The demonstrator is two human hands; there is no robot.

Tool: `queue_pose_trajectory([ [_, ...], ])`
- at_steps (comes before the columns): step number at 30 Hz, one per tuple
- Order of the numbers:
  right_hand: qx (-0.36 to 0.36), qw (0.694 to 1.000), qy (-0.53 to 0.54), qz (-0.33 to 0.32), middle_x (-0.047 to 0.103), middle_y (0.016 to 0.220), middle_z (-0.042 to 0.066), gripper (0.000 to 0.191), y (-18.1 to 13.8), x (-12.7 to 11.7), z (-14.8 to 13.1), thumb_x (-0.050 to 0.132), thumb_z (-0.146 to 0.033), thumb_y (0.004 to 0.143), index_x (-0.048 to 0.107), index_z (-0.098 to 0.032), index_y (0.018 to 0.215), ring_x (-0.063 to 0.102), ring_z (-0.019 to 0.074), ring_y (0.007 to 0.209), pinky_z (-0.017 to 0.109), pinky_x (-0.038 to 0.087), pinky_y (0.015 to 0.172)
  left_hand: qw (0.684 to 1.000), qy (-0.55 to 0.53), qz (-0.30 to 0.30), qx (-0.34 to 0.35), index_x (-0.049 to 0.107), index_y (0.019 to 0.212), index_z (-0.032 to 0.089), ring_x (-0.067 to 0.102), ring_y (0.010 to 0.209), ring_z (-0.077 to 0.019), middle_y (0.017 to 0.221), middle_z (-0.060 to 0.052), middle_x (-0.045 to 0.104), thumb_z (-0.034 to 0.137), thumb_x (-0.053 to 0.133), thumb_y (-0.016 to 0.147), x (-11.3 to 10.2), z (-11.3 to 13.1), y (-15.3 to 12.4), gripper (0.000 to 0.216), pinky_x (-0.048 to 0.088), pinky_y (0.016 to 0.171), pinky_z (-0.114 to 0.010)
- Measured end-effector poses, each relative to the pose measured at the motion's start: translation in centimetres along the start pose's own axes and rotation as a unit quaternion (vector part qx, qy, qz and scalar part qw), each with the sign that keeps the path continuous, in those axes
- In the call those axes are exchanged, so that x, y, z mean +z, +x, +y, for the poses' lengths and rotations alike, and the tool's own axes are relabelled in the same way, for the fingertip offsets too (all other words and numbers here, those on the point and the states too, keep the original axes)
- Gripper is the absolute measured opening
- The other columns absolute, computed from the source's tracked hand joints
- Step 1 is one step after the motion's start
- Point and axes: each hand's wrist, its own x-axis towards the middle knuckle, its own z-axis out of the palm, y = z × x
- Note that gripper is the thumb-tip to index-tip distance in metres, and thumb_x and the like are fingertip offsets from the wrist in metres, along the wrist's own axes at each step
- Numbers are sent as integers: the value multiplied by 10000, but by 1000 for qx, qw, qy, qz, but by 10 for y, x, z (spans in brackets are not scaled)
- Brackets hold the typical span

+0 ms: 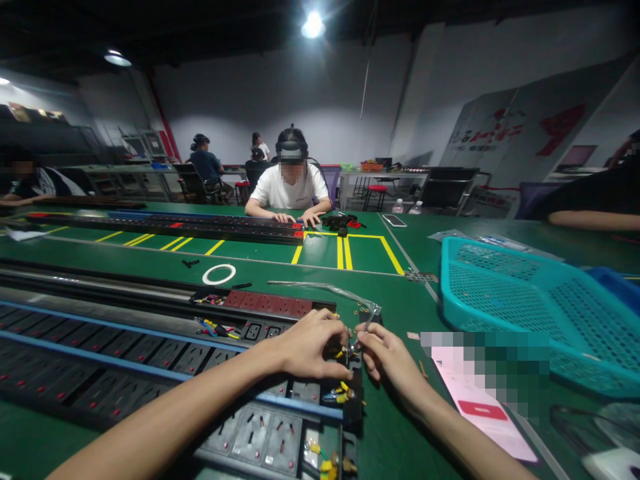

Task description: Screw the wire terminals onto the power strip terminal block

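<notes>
Long black power strips (250, 433) lie side by side across the near left of the table, with rows of sockets and blue edges. Yellow wire connectors (341, 393) show at their uncovered right ends. My left hand (313, 343) curls over one end, thumb and fingers around its end piece. Just right of it, my right hand (393, 357) has its fingertips pinched on a thin clear plastic strip (345, 291). That plastic bends and trails away to the left over the table. Exactly what lies between the fingertips is partly hidden.
A turquoise basket (445, 293) stands at right, beside a pink phone-like sheet (483, 400). A white tape ring (219, 274) lies beyond the strips. Across the green table (265, 257), a co-worker (290, 183) rests both hands near more strips (215, 227).
</notes>
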Motion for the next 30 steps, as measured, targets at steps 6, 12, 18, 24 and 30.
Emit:
queue_pose_trajectory([
  [6, -58, 996, 0, 70, 604, 670, -21, 449, -8, -3, -11, 653, -590, 831, 560, -195, 1022, 589, 159, 528, 258, 471, 471, 1000, -4, -1, 6, 583, 939, 193, 546, 1011, -275, 982, -59, 581, 472, 852, 712, 1, -1, 1, 449, 458, 829, -333],
  [12, -246, 942, -220, 62, 700, 993, 78, 166, -25, -3, -22, 552, -345, 967, 599, -209, 1049, 678, 242, 908, 358, 538, 786, 1000, -1, 7, 9, 593, 968, 186, 545, 1000, -273, 984, -63, 579, 482, 847, 716, 1, -2, 0, 464, 452, 847, -345],
  [18, -376, 859, -346, -19, 690, 937, 74, 145, -33, -1, -35, 489, -165, 963, 603, -213, 1038, 652, 231, 844, 357, 533, 726, 1000, 7, 3, 12, 593, 979, 184, 547, 987, -271, 959, -59, 589, 490, 804, 748, 2, -2, 0, 438, 453, 851, -345],
  [24, -401, 813, -408, -104, 678, 989, 84, 192, -35, -5, -47, 475, -148, 955, 621, -212, 1061, 651, 226, 858, 349, 531, 725, 1000, 13, 2, 13, 592, 965, 189, 550, 990, -270, 968, -56, 604, 402, 787, 752, 3, -3, -1, 359, 451, 871, -349],
  [30, -364, 836, -401, -90, 665, 989, 92, 181, -34, -4, -42, 442, -155, 970, 593, -202, 1056, 647, 244, 877, 369, 531, 729, 1000, 13, 1, 17, 596, 989, 188, 551, 998, -272, 978, -61, 609, 419, 794, 754, 3, -3, 0, 385, 452, 888, -356],
])
